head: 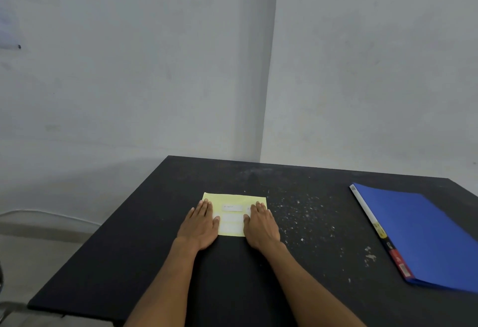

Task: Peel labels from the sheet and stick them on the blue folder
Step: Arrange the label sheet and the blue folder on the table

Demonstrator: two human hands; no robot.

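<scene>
On the black table, pretty much dead centre, sits a pale yellow label sheet with both of the person's hands lying flat on it, palms down. The left hand covers the sheet's left edge and the right hand covers its right edge, fingers straight and close together, pointing toward the wall, nothing gripped in either one. Between the hands you can see three white labels stacked in a column; the top one has some faint writing on it, too small to read. The sheet's far edge is fully exposed, and its near edge shows only in the gap between the two thumbs. The blue folder is well apart from the sheet, over on the right side of the table, closed and lying flat at an angle, with its white spine strip facing the sheet and its right part running out of view. Between sheet and folder there's a wide stretch of bare tabletop, speckled with white flecks. The table's far edge butts up near the grey wall, and the left edge drops off to open floor.
</scene>
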